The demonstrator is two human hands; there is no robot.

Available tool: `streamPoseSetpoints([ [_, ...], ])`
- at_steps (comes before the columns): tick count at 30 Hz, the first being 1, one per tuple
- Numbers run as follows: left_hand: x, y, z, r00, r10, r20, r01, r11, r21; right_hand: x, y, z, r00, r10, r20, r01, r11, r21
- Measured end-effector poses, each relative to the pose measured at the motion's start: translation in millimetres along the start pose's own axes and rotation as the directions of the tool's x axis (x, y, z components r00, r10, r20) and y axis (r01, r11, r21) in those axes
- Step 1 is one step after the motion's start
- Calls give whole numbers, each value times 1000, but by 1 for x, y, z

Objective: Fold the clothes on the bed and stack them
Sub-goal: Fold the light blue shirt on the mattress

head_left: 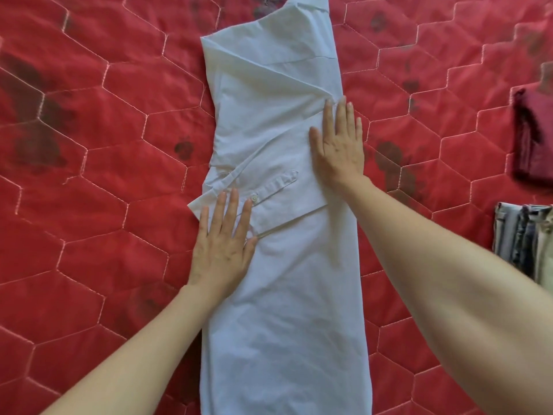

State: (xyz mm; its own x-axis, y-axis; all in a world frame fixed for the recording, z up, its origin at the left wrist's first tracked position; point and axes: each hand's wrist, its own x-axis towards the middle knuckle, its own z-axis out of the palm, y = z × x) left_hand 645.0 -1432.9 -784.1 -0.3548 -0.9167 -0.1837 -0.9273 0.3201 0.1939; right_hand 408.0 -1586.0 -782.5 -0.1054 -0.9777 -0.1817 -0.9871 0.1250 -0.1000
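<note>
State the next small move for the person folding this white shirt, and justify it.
Probably lift the near hem and fold it up toward the collar. The shirt already lies as a long narrow strip, sleeves folded in, with the left hand and right hand pressing it flat.

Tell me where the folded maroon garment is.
The folded maroon garment lies at the head view's right edge on the red quilt, above the striped stack, apart from the white shirt.

White shirt (281, 163): thin woven cloth, matt, smooth, faint creases; small glossy button (255, 198) on cuff, likely plastic. Bed quilt (98, 145): red cloth, slight sheen, padded, pale stitching in hexagons, dull dark flower print. Near bed's right edge: maroon folded garment (532, 139), matt cloth; stack of folded clothes (523, 238), coarser, denim-like cloth.
</note>
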Motion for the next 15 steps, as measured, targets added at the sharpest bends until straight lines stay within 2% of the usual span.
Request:
streamPoseSetpoints([
  [3,1,0,8,999,3,-47,-2,1000,13,6,-1,1,1000,22,-21,-21,1000,21],
  [6,1,0,6,997,-1,-72,2,1000,13,-27,-3,8,999,33,-41,-32,999,23],
  [8,-3,3,4,996,46,-80,-43,998,43,-72,-5,16,999,18,-42,-17,999,33],
  [12,-38,16,13,950,305,-70,-297,949,107,-186,-9,39,1000,-21,-14,22,993,113],
  [15,-92,19,22,965,263,-4,-262,961,86,-273,-5,53,1000,-10,-4,10,992,124],
])
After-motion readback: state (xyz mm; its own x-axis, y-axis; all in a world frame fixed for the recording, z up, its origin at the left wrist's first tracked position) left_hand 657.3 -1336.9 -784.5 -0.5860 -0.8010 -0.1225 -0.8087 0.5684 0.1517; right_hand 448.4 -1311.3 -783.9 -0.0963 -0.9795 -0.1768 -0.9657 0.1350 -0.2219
